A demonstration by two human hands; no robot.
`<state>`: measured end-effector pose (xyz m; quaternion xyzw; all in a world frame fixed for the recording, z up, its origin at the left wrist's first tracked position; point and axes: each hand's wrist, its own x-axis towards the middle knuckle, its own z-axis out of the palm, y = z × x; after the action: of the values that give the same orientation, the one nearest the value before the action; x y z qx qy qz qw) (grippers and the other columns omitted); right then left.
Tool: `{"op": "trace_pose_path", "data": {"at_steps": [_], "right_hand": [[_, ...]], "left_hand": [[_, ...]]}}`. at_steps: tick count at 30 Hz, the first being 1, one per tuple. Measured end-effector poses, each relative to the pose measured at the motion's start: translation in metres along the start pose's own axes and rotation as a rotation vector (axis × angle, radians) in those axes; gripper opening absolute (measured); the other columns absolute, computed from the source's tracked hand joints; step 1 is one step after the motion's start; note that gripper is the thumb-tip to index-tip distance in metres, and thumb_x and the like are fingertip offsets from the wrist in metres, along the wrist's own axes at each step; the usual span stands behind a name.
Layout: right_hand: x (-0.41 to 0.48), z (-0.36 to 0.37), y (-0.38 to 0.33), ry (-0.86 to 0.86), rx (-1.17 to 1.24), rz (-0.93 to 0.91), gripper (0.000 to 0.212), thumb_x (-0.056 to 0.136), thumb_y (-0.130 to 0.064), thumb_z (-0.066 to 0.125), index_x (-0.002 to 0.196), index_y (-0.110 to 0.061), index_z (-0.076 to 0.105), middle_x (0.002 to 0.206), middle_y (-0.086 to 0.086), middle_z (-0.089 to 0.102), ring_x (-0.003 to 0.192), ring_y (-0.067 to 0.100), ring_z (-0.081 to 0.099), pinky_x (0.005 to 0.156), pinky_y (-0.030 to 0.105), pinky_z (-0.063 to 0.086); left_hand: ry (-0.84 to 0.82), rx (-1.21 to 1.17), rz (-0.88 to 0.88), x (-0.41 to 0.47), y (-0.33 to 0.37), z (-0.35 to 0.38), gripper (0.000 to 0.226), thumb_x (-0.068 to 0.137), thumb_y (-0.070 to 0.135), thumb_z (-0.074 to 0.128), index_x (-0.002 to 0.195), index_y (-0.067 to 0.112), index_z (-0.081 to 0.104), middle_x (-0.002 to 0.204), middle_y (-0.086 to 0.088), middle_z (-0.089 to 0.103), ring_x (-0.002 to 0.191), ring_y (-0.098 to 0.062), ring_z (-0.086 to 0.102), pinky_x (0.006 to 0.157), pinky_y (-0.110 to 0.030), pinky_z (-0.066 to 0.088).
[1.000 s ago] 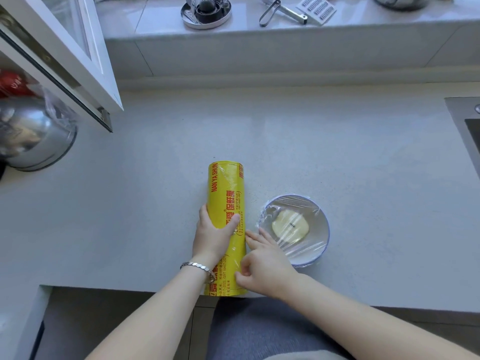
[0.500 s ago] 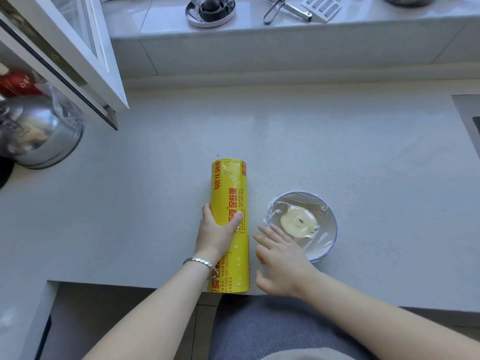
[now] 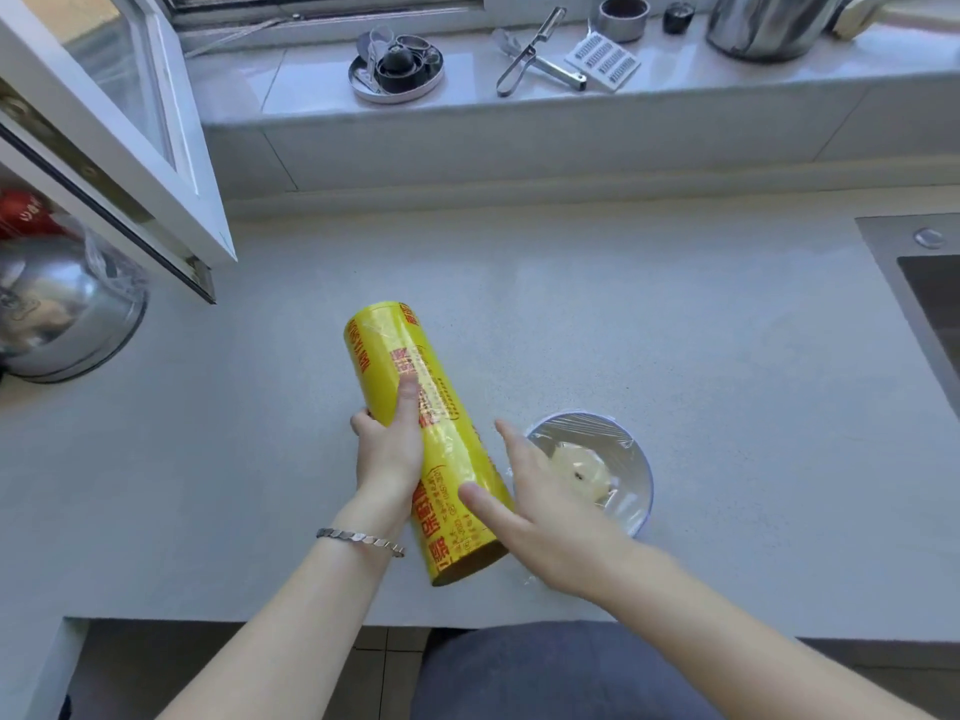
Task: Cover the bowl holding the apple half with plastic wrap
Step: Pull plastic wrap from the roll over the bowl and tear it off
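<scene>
The yellow cylindrical roll of plastic wrap (image 3: 423, 439) with red print sits left of centre in the lower half of the frame. It is stiff and smooth-skinned, probably slick and of some weight, so it is best taken round its middle. The left hand (image 3: 387, 449) has it there, thumb laid over the top and fingers curled beneath.

Just to its right, on the pale speckled tabletop (image 3: 675, 330), stands the small round white bowl (image 3: 648, 491) with a bluish rim. The pale apple half (image 3: 579, 472) lies inside, under a sheet of clear film (image 3: 597, 433) stretched across the mouth. That film is thin, light and clingy. It likely tears or bunches if pulled hard, and is best pressed down along the rim. The bowl looks light enough to slide, so a steadying touch at its wall would help.

The right hand (image 3: 545, 506) is released, with its fingers straight and spread. It lies over the bowl's left edge, and its thumb reaches to the roll's side. Whether film runs from roll to bowl I cannot tell.

Half a second earlier the roll lay straight up and down in the frame. Now it is slanted, with its far end swung toward the upper left, and it seems raised off the tabletop. The right hand has shifted from the gap between roll and bowl to a place over the bowl's left side. The bowl itself seems not to have moved. The view has tipped up and shows more of the windowsill.
</scene>
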<state>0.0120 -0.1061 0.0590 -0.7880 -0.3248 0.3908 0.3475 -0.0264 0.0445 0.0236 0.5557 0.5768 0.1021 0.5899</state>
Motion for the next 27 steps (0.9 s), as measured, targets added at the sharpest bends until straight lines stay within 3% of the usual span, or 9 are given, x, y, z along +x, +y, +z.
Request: {"op": "trace_pose_path", "data": {"at_steps": [2, 5, 10, 12, 14, 18, 22, 25, 27], "right_hand": [[0.012, 0.005, -0.012, 0.025, 0.078, 0.014, 0.069, 0.09, -0.048, 0.042, 0.145, -0.025, 0.006, 0.147, -0.002, 0.032, 0.133, 0.012, 0.033, 0.101, 0.023, 0.029], [0.032, -0.004, -0.021, 0.129, 0.308, 0.106, 0.059, 0.089, -0.046, 0.043, 0.139, -0.021, 0.022, 0.134, -0.001, 0.048, 0.122, 0.016, 0.048, 0.093, 0.025, 0.037], [0.068, -0.035, -0.034, 0.351, 0.531, 0.201, 0.066, 0.071, -0.056, 0.064, 0.118, -0.014, 0.045, 0.11, 0.0, 0.062, 0.099, 0.016, 0.061, 0.091, 0.036, 0.049], [0.078, -0.051, -0.036, 0.437, 0.651, 0.214, 0.069, 0.062, -0.056, 0.071, 0.111, -0.013, 0.051, 0.105, 0.003, 0.066, 0.094, 0.017, 0.066, 0.088, 0.04, 0.053], [0.08, -0.06, -0.033, 0.447, 0.734, 0.191, 0.059, 0.068, -0.055, 0.068, 0.107, -0.014, 0.053, 0.102, 0.005, 0.068, 0.089, 0.016, 0.067, 0.083, 0.038, 0.056], [0.07, -0.063, -0.011, 0.391, 0.64, 0.189, 0.044, 0.084, -0.057, 0.044, 0.098, -0.019, 0.06, 0.103, 0.008, 0.069, 0.093, 0.021, 0.066, 0.088, 0.04, 0.053], [0.043, -0.076, 0.042, 0.44, 0.385, 0.243, 0.017, 0.09, -0.022, 0.05, 0.083, -0.018, 0.065, 0.092, 0.008, 0.068, 0.097, 0.026, 0.064, 0.09, 0.04, 0.047], [0.021, -0.079, 0.084, 0.445, 0.148, 0.408, 0.02, 0.087, -0.013, 0.051, 0.097, -0.009, 0.068, 0.098, 0.006, 0.069, 0.095, 0.019, 0.06, 0.083, 0.027, 0.041], [0.013, -0.077, 0.104, 0.442, 0.105, 0.476, 0.025, 0.087, -0.01, 0.049, 0.105, -0.006, 0.066, 0.108, 0.011, 0.069, 0.101, 0.022, 0.061, 0.085, 0.028, 0.04]], "left_hand": [[-0.009, -0.02, 0.082, -0.009, 0.015, 0.005, 0.052, 0.088, 0.058, 0.04, 0.116, 0.015, 0.035, 0.09, 0.0, 0.053, 0.087, -0.023, 0.055, 0.079, -0.036, 0.044], [-0.074, 0.05, 0.243, -0.029, 0.028, 0.007, 0.043, 0.091, 0.054, 0.032, 0.117, 0.02, 0.036, 0.089, 0.008, 0.053, 0.079, -0.012, 0.054, 0.072, -0.03, 0.041], [-0.295, 0.075, 0.368, -0.05, 0.031, 0.008, 0.063, 0.073, 0.066, 0.035, 0.124, 0.03, 0.037, 0.111, 0.005, 0.061, 0.093, -0.011, 0.064, 0.075, -0.032, 0.053], [-0.363, 0.14, 0.395, -0.052, 0.028, 0.009, 0.072, 0.068, 0.074, 0.042, 0.126, 0.033, 0.035, 0.118, 0.003, 0.062, 0.099, -0.014, 0.065, 0.082, -0.039, 0.055], [-0.37, 0.238, 0.421, -0.052, 0.027, 0.009, 0.077, 0.059, 0.078, 0.058, 0.122, 0.041, 0.035, 0.121, 0.007, 0.06, 0.103, -0.013, 0.063, 0.087, -0.04, 0.055], [-0.357, 0.29, 0.43, -0.039, 0.023, 0.007, 0.077, 0.053, 0.061, 0.071, 0.123, 0.04, 0.045, 0.115, 0.011, 0.063, 0.101, -0.009, 0.064, 0.086, -0.037, 0.056], [-0.17, 0.076, 0.454, -0.018, 0.028, 0.001, 0.053, 0.067, 0.027, 0.079, 0.112, 0.026, 0.052, 0.105, 0.005, 0.066, 0.083, 0.004, 0.065, 0.071, -0.02, 0.054], [0.057, -0.069, 0.446, 0.008, 0.036, 0.002, 0.078, 0.047, 0.043, 0.079, 0.116, 0.023, 0.049, 0.119, -0.007, 0.058, 0.103, -0.015, 0.062, 0.087, -0.039, 0.053], [0.148, -0.085, 0.472, 0.017, 0.039, 0.008, 0.096, 0.041, 0.049, 0.075, 0.125, 0.022, 0.038, 0.13, -0.008, 0.048, 0.115, -0.022, 0.053, 0.097, -0.041, 0.047]]}}
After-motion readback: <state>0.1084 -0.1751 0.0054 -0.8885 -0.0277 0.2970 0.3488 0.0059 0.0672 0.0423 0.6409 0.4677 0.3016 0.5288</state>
